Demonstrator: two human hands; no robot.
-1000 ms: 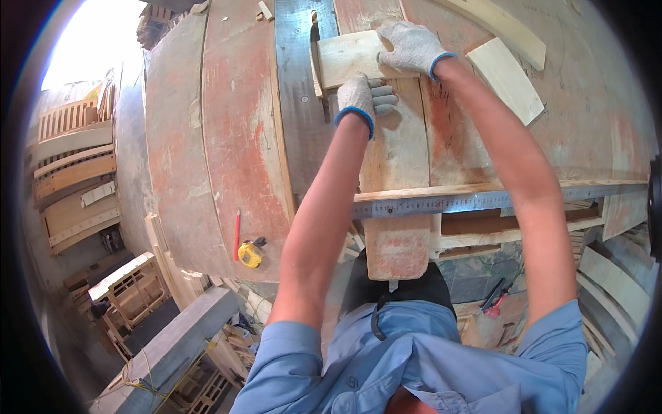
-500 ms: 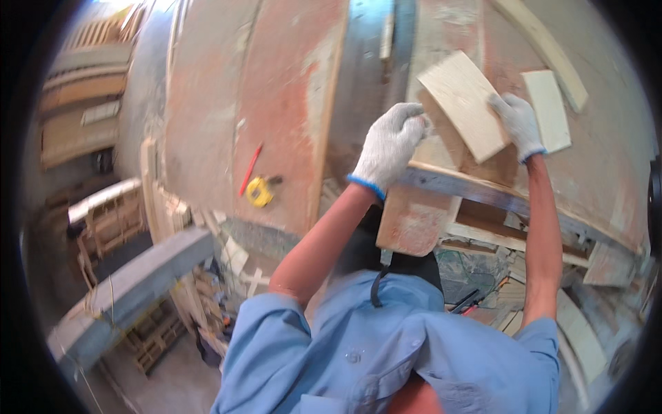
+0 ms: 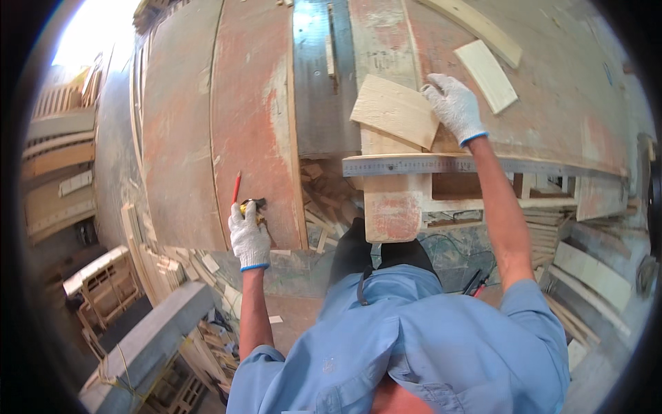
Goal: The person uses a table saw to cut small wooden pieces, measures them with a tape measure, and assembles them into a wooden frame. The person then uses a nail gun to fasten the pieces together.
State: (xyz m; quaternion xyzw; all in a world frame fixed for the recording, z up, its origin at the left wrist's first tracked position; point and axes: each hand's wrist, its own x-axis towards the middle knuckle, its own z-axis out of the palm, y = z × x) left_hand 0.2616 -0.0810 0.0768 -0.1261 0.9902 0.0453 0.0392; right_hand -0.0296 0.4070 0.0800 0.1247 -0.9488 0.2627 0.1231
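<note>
My left hand (image 3: 249,238), in a white knitted glove with a blue cuff, has its fingers closed around a yellow and black tape measure (image 3: 252,206) at the near edge of the bench. Beside those fingers a red pencil (image 3: 237,185) lies on the bench, its lower end partly hidden by the glove. Gloved alike, my right hand (image 3: 455,109) has its bent fingers at the right edge of a pale wooden board (image 3: 394,109). That board sits at a slant, just beyond a long metal ruler (image 3: 414,165).
A smaller pale board (image 3: 487,76) and a curved strip (image 3: 479,29) lie farther right. Left of the ruler, a gap in the bench shows wood scraps (image 3: 324,200). A thick grey beam (image 3: 148,338) stands at lower left, with stacked wood near it.
My left hand has gone from beside the board to the tape measure at the left. The board has turned and come down closer to the bench, my right hand staying at its edge.
</note>
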